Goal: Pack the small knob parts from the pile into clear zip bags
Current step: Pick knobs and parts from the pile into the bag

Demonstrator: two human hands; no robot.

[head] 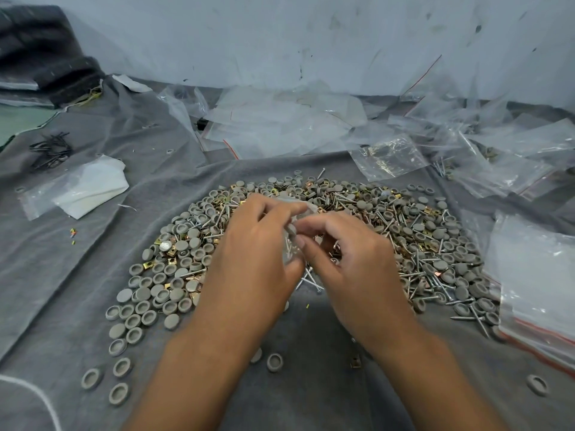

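fingers (298, 209) of both hands around clear zip bag (292, 244) above pile (435, 244)

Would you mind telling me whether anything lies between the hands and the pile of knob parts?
Nothing visible does. The left hand and right hand pinch a small clear bag directly above the pile, which lies uncovered on the grey cloth.

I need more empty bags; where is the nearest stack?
In the head view, a stack of zip bags lies at the right edge, on the grey cloth, beside the pile.
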